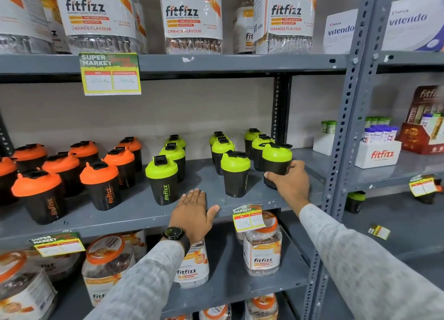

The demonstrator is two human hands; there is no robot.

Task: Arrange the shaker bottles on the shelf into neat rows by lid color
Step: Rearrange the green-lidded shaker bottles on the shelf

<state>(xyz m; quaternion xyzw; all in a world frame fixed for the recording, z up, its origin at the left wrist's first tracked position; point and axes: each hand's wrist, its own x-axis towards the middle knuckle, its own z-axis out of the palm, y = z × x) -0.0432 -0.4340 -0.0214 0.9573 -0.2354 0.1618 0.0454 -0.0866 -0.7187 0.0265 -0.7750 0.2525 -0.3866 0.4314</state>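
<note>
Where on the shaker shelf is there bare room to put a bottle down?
Bare shelf runs along the front edge, beside the flat left hand. A bare lane lies between the leftmost green row and the next green row. The orange bottles are crowded. The right end is tight, where the right hand holds a green bottle.
</note>
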